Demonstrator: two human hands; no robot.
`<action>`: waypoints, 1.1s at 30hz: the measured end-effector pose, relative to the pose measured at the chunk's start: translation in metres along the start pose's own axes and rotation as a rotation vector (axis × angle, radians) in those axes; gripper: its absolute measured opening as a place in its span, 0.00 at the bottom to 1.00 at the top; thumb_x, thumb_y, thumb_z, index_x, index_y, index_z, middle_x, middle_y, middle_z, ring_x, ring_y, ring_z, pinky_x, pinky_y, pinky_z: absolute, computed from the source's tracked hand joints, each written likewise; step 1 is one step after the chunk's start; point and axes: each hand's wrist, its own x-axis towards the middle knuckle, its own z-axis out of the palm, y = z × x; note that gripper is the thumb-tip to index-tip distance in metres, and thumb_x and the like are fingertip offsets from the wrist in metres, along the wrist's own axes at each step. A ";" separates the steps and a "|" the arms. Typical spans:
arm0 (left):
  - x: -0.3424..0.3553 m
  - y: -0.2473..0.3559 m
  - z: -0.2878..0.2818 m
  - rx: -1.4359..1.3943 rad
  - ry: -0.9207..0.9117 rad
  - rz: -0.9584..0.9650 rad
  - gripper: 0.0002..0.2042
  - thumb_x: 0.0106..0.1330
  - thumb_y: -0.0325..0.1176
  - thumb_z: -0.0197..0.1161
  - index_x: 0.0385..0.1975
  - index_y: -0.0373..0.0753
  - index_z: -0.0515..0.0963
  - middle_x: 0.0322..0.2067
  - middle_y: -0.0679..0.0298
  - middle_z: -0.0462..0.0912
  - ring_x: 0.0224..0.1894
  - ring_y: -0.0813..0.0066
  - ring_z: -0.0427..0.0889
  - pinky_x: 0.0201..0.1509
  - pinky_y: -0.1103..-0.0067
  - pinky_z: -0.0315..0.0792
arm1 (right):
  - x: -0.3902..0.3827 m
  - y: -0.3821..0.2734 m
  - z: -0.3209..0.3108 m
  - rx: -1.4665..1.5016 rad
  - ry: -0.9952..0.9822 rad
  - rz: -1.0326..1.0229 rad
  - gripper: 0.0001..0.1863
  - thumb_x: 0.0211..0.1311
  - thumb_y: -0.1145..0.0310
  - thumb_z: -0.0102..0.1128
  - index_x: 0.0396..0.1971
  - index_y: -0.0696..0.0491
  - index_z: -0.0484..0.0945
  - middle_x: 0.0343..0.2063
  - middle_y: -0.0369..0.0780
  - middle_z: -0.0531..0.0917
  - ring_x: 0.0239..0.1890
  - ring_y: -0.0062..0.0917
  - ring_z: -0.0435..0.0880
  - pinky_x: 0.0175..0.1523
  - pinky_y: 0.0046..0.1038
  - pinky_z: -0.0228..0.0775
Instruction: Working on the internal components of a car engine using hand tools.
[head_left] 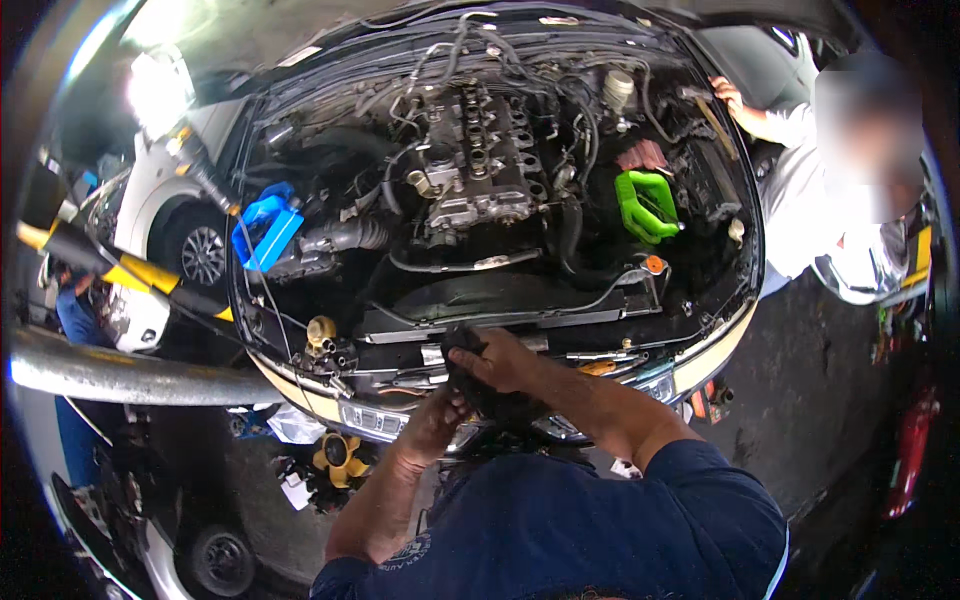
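Note:
Both my hands are together in front of the car's front edge, closed on a dark black object [464, 345] whose kind I cannot make out. My right hand [503, 360] wraps over its upper part, with the thumb pointing left. Lower down, my left hand [434, 425] has its fingers curled in against the object's underside. Just beyond my hands lies the long radiator top [590, 308]. The opened engine [480, 165] stands in the middle of the bay, its top uncovered.
A blue plastic tray [268, 228] and a green one [648, 207] sit in the bay. Loose tools [598, 367] lie along the front edge. A bright work lamp [160, 92] is at the left, near a metal pole [140, 381]. A person in white [795, 185] leans in at the right. A yellow fan [341, 458] lies below.

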 end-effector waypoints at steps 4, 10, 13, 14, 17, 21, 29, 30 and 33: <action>-0.021 -0.003 -0.040 -0.239 0.222 -0.118 0.25 0.69 0.46 0.64 0.56 0.33 0.72 0.46 0.62 0.80 0.52 0.68 0.79 0.56 0.71 0.72 | 0.008 -0.011 0.013 -0.382 0.177 -0.147 0.30 0.62 0.44 0.61 0.48 0.59 0.77 0.35 0.54 0.83 0.41 0.50 0.83 0.50 0.43 0.75; -0.095 -0.113 -0.138 0.672 0.246 -0.159 0.14 0.69 0.36 0.59 0.52 0.40 0.77 0.48 0.53 0.83 0.53 0.56 0.80 0.56 0.70 0.74 | 0.027 0.002 0.039 -1.037 0.009 0.104 0.44 0.59 0.44 0.64 0.69 0.54 0.61 0.69 0.53 0.61 0.73 0.50 0.55 0.72 0.57 0.45; -0.163 -0.208 -0.184 0.795 0.297 -0.359 0.18 0.68 0.45 0.59 0.54 0.45 0.77 0.50 0.53 0.82 0.53 0.48 0.80 0.57 0.64 0.74 | 0.019 0.020 0.050 -1.070 -0.034 0.172 0.44 0.60 0.44 0.64 0.69 0.55 0.61 0.70 0.54 0.58 0.73 0.51 0.53 0.74 0.56 0.43; -0.186 -0.240 -0.194 0.682 0.378 -0.411 0.20 0.67 0.49 0.61 0.54 0.46 0.77 0.52 0.52 0.81 0.54 0.46 0.79 0.58 0.62 0.73 | 0.015 0.026 0.054 -1.071 -0.032 0.217 0.44 0.60 0.44 0.64 0.69 0.55 0.61 0.70 0.54 0.58 0.73 0.52 0.53 0.75 0.55 0.43; -0.269 -0.314 -0.203 0.836 0.413 -0.742 0.24 0.69 0.54 0.55 0.56 0.45 0.77 0.57 0.50 0.78 0.58 0.50 0.77 0.60 0.61 0.72 | 0.009 0.041 0.060 -1.126 -0.042 0.293 0.44 0.60 0.45 0.64 0.69 0.54 0.61 0.71 0.55 0.57 0.73 0.52 0.52 0.76 0.53 0.43; -0.361 -0.354 -0.185 1.113 -0.160 -0.848 0.23 0.78 0.47 0.36 0.57 0.42 0.76 0.57 0.47 0.77 0.58 0.51 0.78 0.60 0.61 0.73 | 0.010 0.053 0.069 -1.210 -0.043 0.359 0.43 0.61 0.46 0.64 0.69 0.55 0.61 0.71 0.55 0.55 0.74 0.52 0.51 0.77 0.47 0.43; -0.383 -0.387 -0.167 0.934 0.181 -1.038 0.24 0.78 0.48 0.36 0.58 0.43 0.76 0.58 0.49 0.78 0.61 0.49 0.76 0.63 0.58 0.70 | 0.023 0.057 0.073 -1.231 -0.034 0.407 0.44 0.61 0.43 0.61 0.68 0.59 0.62 0.70 0.58 0.58 0.73 0.52 0.53 0.76 0.46 0.45; -0.379 -0.388 -0.167 1.046 0.150 -0.866 0.24 0.78 0.48 0.36 0.59 0.43 0.76 0.59 0.49 0.77 0.62 0.48 0.75 0.64 0.57 0.69 | 0.025 0.057 0.071 -1.223 -0.072 0.437 0.44 0.62 0.43 0.61 0.68 0.59 0.62 0.69 0.58 0.59 0.73 0.52 0.54 0.76 0.46 0.45; -0.370 -0.376 -0.174 0.736 0.270 -0.953 0.21 0.76 0.42 0.43 0.60 0.38 0.75 0.59 0.50 0.77 0.60 0.57 0.76 0.60 0.64 0.71 | 0.026 0.062 0.072 -1.207 -0.076 0.468 0.42 0.60 0.46 0.63 0.66 0.61 0.64 0.66 0.59 0.64 0.71 0.54 0.58 0.75 0.47 0.47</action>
